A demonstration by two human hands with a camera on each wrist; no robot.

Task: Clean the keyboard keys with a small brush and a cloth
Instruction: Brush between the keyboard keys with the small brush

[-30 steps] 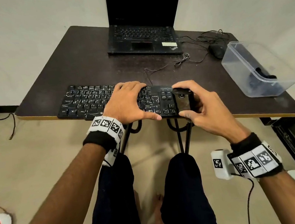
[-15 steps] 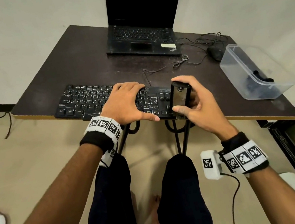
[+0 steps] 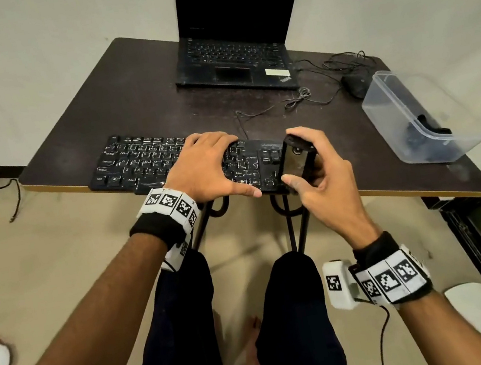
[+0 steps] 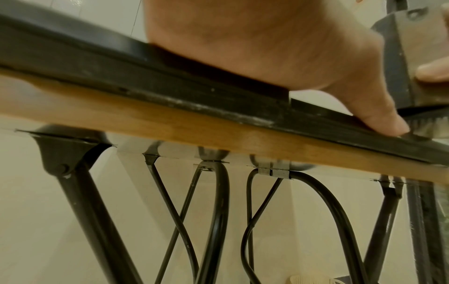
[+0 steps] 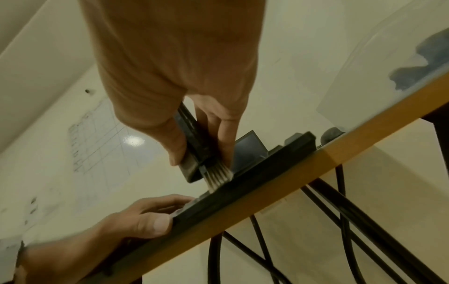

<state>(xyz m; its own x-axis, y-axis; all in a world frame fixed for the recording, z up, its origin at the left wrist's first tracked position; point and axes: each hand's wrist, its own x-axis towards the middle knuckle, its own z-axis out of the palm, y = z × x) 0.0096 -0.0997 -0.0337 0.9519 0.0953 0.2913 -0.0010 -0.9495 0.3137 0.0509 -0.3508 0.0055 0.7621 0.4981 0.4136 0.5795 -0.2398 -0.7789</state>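
A black keyboard (image 3: 140,164) lies along the front edge of the dark table (image 3: 130,105). My left hand (image 3: 202,169) spans its middle, fingers curled over the keys and thumb pressed on the front edge (image 4: 379,115). My right hand (image 3: 320,175) grips a small black brush (image 3: 294,160) upright over the keyboard's right end. The brush's pale bristles (image 5: 218,176) touch the keys there. A dark cloth-like bundle (image 3: 418,133) lies in the clear plastic box (image 3: 449,147).
An open black laptop (image 3: 237,55) stands at the back of the table. A mouse (image 3: 355,85) and loose cables (image 3: 298,99) lie to its right. Black metal table legs (image 4: 213,221) cross under the front edge, above my knees.
My right hand has tipped the brush from lying flatter to standing more upright over the right-hand keys. My left hand has stayed on the keyboard.
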